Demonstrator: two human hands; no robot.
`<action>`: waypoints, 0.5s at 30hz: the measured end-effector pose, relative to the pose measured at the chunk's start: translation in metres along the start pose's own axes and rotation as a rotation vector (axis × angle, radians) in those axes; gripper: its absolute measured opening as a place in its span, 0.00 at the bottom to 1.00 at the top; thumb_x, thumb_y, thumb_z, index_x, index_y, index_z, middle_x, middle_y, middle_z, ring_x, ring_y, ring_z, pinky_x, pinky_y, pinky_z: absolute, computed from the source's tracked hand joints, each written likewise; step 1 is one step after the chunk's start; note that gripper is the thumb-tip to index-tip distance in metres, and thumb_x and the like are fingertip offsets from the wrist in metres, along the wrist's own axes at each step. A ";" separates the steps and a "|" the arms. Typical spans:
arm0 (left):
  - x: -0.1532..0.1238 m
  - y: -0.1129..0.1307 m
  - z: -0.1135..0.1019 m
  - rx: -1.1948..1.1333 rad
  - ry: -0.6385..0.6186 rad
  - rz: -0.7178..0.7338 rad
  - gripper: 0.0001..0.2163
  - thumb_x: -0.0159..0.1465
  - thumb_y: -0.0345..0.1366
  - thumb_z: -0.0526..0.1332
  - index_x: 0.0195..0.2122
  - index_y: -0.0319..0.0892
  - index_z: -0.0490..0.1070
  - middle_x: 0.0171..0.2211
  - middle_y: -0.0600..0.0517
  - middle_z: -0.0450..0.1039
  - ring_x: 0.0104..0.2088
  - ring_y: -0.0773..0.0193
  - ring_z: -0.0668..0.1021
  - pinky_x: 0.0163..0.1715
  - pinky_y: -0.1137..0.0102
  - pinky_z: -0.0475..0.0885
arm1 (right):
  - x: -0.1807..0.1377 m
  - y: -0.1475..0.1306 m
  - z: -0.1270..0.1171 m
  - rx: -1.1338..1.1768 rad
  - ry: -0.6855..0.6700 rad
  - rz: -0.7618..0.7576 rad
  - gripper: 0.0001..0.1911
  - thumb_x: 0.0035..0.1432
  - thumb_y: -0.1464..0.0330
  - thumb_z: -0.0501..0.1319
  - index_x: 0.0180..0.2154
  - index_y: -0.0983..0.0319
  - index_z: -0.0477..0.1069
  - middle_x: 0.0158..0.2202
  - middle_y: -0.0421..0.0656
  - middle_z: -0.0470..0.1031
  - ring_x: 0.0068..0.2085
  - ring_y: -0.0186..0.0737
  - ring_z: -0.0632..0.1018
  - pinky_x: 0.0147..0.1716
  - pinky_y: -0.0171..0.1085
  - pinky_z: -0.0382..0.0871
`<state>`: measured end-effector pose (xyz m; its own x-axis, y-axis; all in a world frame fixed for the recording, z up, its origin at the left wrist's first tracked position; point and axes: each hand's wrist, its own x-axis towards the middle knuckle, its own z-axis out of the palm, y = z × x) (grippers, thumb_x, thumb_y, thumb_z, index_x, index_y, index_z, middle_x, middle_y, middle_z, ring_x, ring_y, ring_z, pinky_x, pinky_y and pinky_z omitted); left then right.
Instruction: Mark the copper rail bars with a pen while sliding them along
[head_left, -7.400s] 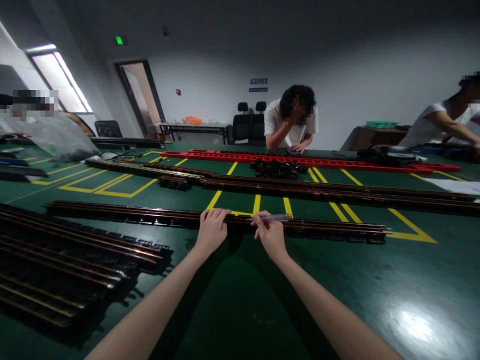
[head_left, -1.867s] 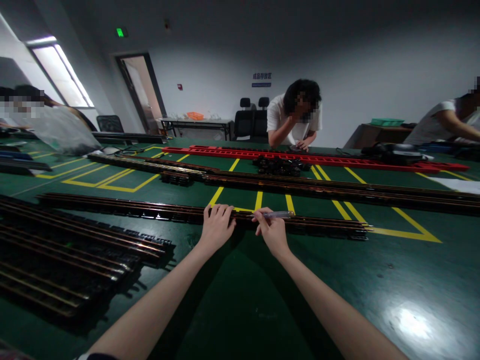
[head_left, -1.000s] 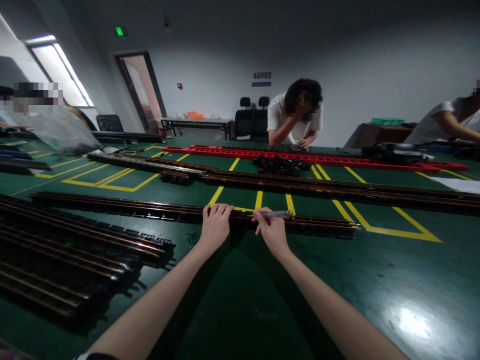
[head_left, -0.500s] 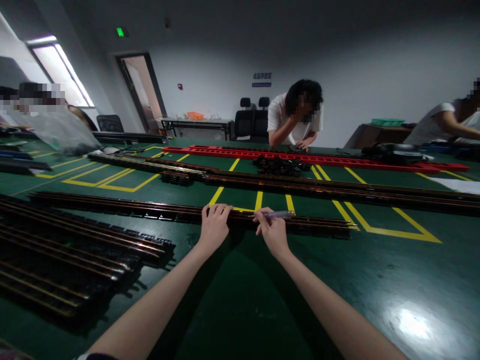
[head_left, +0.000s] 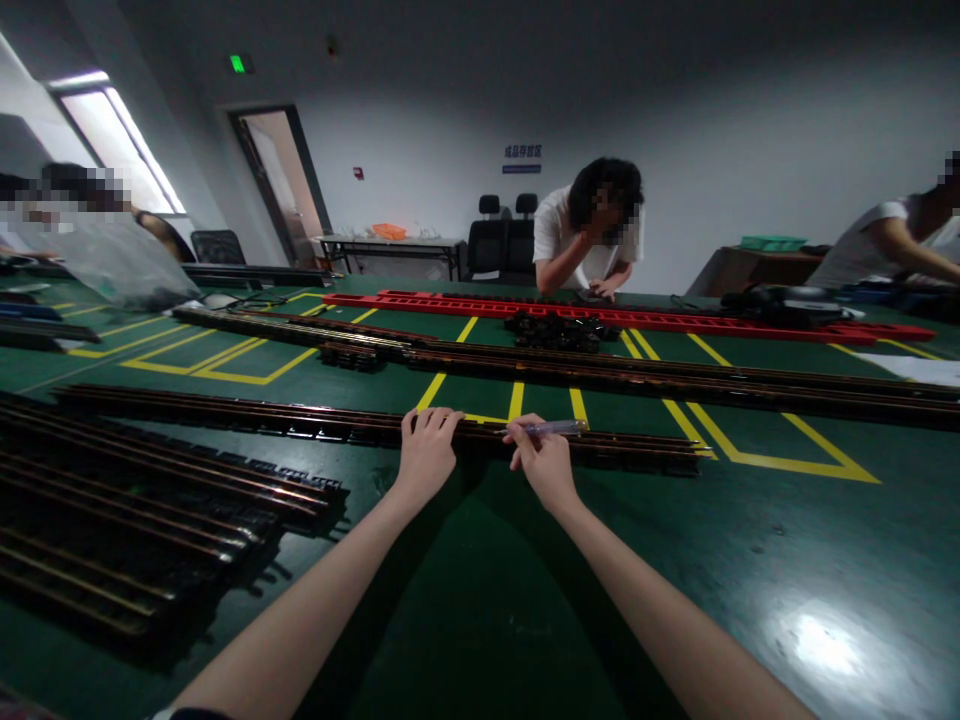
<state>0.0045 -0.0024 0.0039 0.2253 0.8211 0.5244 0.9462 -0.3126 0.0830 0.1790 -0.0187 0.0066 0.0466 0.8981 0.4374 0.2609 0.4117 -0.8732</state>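
Note:
A long black rail with copper-coloured strips (head_left: 247,408) lies across the green table in front of me. My left hand (head_left: 429,450) grips it near the middle, fingers bent over its far edge and thumb hidden. To the right, my right hand (head_left: 544,460) is closed around a slim screwdriver (head_left: 555,428) with a translucent purplish handle. The tool lies nearly level, its thin tip pointing left over the rail between my hands. Whether the tip touches the rail I cannot tell.
Several similar rails (head_left: 150,500) lie at the left. Beyond are another long rail row (head_left: 675,378), a pile of black parts (head_left: 562,330) and a red slotted frame (head_left: 675,322). A person (head_left: 589,225) leans over the far side; others are at both sides.
The view has shifted very slightly. Both hands, the screwdriver and the rail keep the same places relative to each other.

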 end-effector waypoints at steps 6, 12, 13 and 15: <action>0.001 0.001 -0.002 0.009 -0.007 -0.002 0.19 0.58 0.22 0.49 0.47 0.44 0.70 0.47 0.49 0.74 0.50 0.54 0.71 0.54 0.56 0.56 | 0.000 0.000 0.000 0.006 0.005 -0.004 0.19 0.60 0.53 0.54 0.30 0.61 0.69 0.26 0.42 0.75 0.17 0.32 0.73 0.15 0.31 0.66; 0.000 0.002 -0.002 0.026 0.001 -0.020 0.19 0.58 0.22 0.50 0.47 0.44 0.70 0.46 0.49 0.74 0.49 0.54 0.71 0.53 0.56 0.57 | 0.001 0.005 0.003 0.020 0.005 -0.003 0.19 0.59 0.52 0.55 0.29 0.62 0.69 0.25 0.41 0.75 0.16 0.32 0.72 0.15 0.31 0.65; 0.000 0.002 -0.001 0.031 0.005 -0.023 0.19 0.58 0.22 0.50 0.47 0.44 0.71 0.46 0.49 0.74 0.48 0.54 0.71 0.53 0.56 0.57 | 0.001 0.006 0.003 0.024 0.006 -0.002 0.19 0.59 0.52 0.56 0.30 0.62 0.69 0.25 0.41 0.75 0.16 0.32 0.72 0.15 0.31 0.65; 0.000 0.002 -0.001 0.036 0.012 -0.026 0.19 0.58 0.22 0.50 0.46 0.44 0.71 0.46 0.49 0.74 0.48 0.54 0.71 0.52 0.56 0.58 | 0.001 0.007 0.004 0.031 0.007 0.003 0.18 0.59 0.53 0.56 0.30 0.62 0.69 0.25 0.41 0.75 0.16 0.32 0.72 0.15 0.31 0.64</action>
<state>0.0063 -0.0034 0.0049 0.1979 0.8229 0.5327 0.9596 -0.2734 0.0659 0.1773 -0.0139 -0.0001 0.0543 0.8981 0.4365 0.2312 0.4139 -0.8805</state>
